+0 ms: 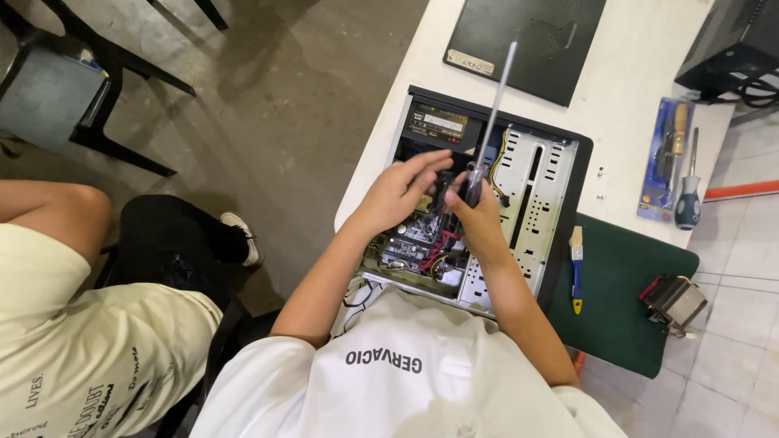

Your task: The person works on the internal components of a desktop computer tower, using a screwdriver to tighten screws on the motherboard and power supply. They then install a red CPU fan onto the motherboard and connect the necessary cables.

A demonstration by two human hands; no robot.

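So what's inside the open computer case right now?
Inside the computer case: a circuit board, red cables, a power supply and a perforated metal bay. The left hand and right hand, holding a screwdriver, cover the middle.

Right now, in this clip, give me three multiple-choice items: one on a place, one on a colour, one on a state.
1. Where does the paintbrush lie?
A. on the green mat
B. inside the computer case
C. on the floor

2. What colour is the detached side panel?
A. white
B. black
C. red

3. How is the screwdriver held?
A. lying flat
B. tip pointing down
C. shaft pointing up

Answers: 1 A, the brush rests on the mat's edge; 2 B, it is dark; 3 C, the right hand grips the handle, shaft rising away.
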